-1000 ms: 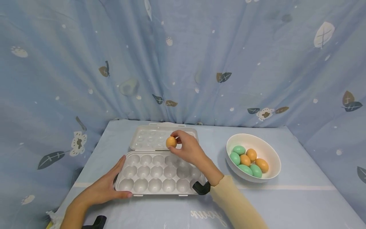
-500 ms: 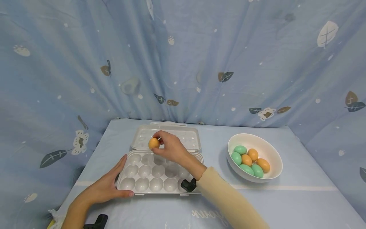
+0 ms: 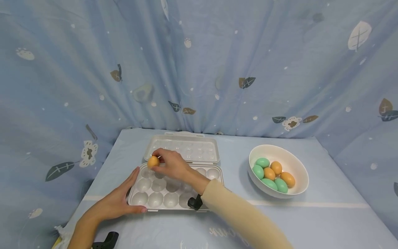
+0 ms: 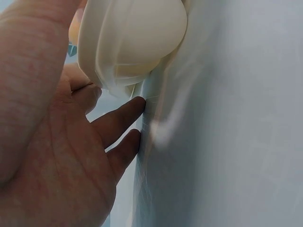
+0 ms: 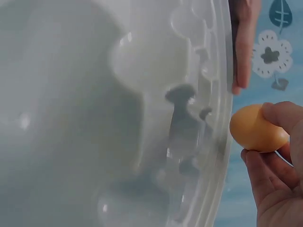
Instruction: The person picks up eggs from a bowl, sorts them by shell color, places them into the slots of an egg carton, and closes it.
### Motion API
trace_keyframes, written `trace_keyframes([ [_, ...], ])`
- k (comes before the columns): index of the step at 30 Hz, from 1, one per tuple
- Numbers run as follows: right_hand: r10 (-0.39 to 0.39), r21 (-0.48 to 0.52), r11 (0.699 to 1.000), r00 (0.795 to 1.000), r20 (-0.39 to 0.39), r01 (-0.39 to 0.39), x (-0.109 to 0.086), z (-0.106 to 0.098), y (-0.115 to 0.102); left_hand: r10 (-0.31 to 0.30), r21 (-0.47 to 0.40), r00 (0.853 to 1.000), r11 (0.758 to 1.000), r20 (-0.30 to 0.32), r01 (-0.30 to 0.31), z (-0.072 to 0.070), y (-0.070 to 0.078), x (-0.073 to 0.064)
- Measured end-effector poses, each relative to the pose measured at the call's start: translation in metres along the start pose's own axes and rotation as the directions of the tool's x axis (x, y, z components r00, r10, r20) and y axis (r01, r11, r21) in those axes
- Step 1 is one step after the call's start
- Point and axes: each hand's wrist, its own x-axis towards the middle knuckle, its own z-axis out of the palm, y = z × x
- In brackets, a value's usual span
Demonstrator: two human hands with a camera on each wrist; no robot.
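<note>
Left hand (image 3: 116, 202), fingers apart, touches the left end of the white egg carton (image 3: 171, 200) (its lid (image 3: 200, 149) lies open behind); over the far-left corner an orange egg (image 3: 153, 162) is pinched by the right hand (image 3: 173, 166); further right, a white bowl (image 3: 296, 167) holds green eggs (image 3: 268, 184) and other orange eggs (image 3: 287, 179)

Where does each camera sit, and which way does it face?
Head: on the person's head, looking forward and down at egg tray, bowl and curtain; left grip, right grip and sleeve show.
Left wrist: on that wrist, looking at the egg tray's side and the tablecloth; the left grip shows.
Right wrist: on that wrist, looking at the egg tray and the orange egg; the right grip and part of the left grip show.
Shared: head and right wrist show the orange egg pinched in the right grip.
</note>
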Motion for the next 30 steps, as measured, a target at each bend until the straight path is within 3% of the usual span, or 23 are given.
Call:
trace_keyframes([
  [9, 0.022, -0.02, 1.0, 0.999, 0.042, -0.021, 0.007, 0.012, -0.008, 0.027, 0.017, 1.0, 0.999, -0.01, -0.027, 0.0, 0.0, 0.0],
  [21, 0.066, -0.095, 0.994, 0.992, 0.107, -0.056, 0.011, 0.02, -0.007, 0.004, 0.022, 1.0, 1.0, -0.014, -0.003, 0.002, -0.003, 0.001],
  [30, 0.053, -0.199, 0.98, 0.989, 0.14, -0.024, 0.015, 0.025, -0.013, 0.005, 0.022, 1.0, 1.0, -0.018, -0.005, 0.004, -0.003, 0.001],
])
